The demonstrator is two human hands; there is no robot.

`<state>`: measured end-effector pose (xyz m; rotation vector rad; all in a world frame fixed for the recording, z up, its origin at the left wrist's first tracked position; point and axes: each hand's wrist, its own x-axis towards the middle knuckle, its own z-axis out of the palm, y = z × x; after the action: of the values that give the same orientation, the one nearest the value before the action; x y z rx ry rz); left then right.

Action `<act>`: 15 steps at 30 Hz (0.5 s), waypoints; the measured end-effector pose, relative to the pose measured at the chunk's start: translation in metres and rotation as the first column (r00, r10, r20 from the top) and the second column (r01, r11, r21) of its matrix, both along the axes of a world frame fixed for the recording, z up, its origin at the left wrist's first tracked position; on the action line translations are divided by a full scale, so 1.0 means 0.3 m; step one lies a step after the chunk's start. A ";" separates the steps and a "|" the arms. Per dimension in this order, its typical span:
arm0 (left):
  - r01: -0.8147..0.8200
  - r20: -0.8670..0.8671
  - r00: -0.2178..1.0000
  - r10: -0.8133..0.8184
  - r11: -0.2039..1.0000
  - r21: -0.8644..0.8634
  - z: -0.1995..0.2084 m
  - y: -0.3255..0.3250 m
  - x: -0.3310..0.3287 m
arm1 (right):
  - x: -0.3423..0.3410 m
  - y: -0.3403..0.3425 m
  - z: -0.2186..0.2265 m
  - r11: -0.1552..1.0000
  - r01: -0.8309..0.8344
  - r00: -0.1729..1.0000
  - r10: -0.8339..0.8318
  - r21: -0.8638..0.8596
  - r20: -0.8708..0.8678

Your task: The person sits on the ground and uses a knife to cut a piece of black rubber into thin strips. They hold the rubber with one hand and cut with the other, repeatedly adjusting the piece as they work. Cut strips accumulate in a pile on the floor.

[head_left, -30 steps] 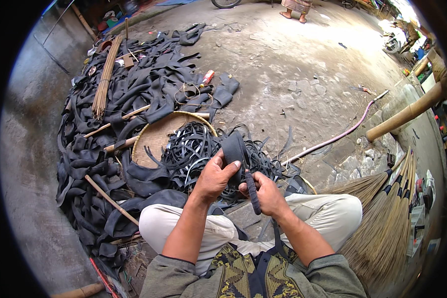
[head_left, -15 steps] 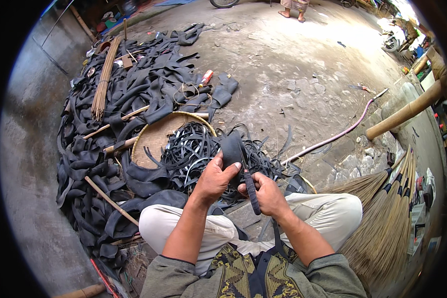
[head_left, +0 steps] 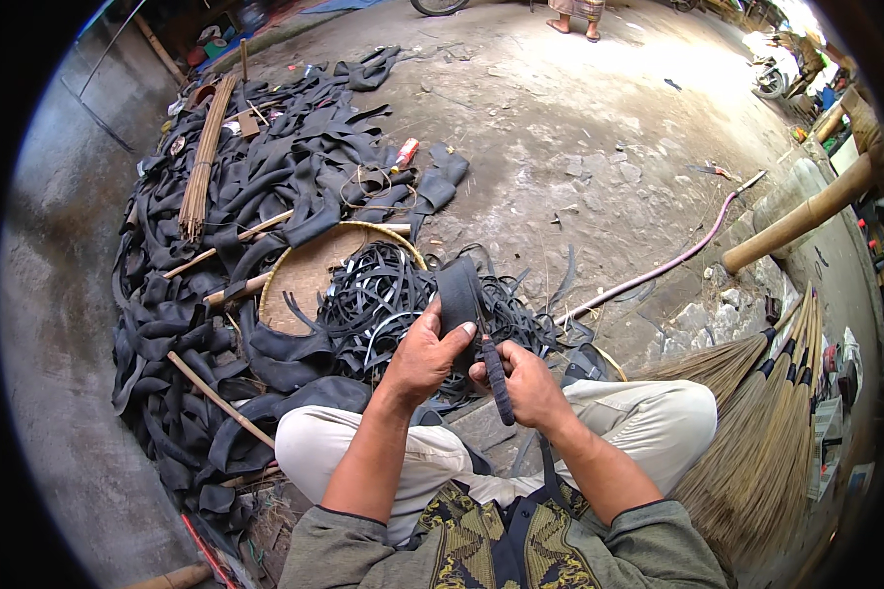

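- My left hand (head_left: pixel 424 355) grips a wide black rubber strip (head_left: pixel 458 294), thumb laid across its face and fingers wrapped behind; the strip stands up from my grasp and folds over at the top.
- My right hand (head_left: pixel 527 385) is clenched around the dark handle of a knife (head_left: pixel 498 385), which pokes out below my fist toward my lap; the blade end runs up against the strip's right edge, though the blade itself is hard to make out.
- Both hands sit close together, nearly touching, above my knees in pale trousers (head_left: pixel 658 432).
- Just beyond my hands lies a tangle of thin cut rubber strips (head_left: pixel 388 299), spilling over a round woven bamboo tray (head_left: pixel 304 275).
- Farther out past my left hand spreads a big heap of black inner tubes (head_left: pixel 265 187), with a bundle of thin bamboo sticks (head_left: pixel 204 157) lying on it.
- Off to my right hand's side lie several grass brooms (head_left: pixel 766 412); beyond them a pink hose (head_left: pixel 658 267) crosses the concrete floor (head_left: pixel 579 128).
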<state>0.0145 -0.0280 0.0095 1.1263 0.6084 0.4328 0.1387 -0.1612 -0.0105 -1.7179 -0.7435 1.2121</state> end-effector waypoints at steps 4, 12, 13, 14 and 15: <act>-0.077 0.065 0.993 0.095 0.968 -0.238 -0.004 0.023 0.004 | -0.004 -0.009 0.030 0.999 -0.044 0.999 0.044 0.005 0.020; -0.028 0.043 0.999 0.030 0.998 -0.059 -0.006 0.016 -0.008 | -0.015 0.001 0.046 0.998 0.005 0.973 -0.020 0.066 0.229; -0.021 0.031 0.999 0.022 0.999 -0.029 -0.006 0.005 -0.006 | -0.009 0.001 0.043 0.998 0.005 0.985 -0.015 0.056 0.170; -0.011 0.040 0.999 0.011 1.000 0.013 -0.006 0.000 -0.004 | -0.002 0.001 0.041 0.999 0.004 0.994 -0.009 0.049 0.111; 0.001 0.030 1.000 -0.001 1.000 -0.011 -0.004 0.001 -0.006 | 0.001 0.001 0.043 1.000 0.008 0.998 -0.007 -0.018 0.057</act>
<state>0.0128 -0.0276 0.0083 1.1081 0.5832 0.4446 0.1391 -0.1610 0.0022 -1.7749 -0.7617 1.1724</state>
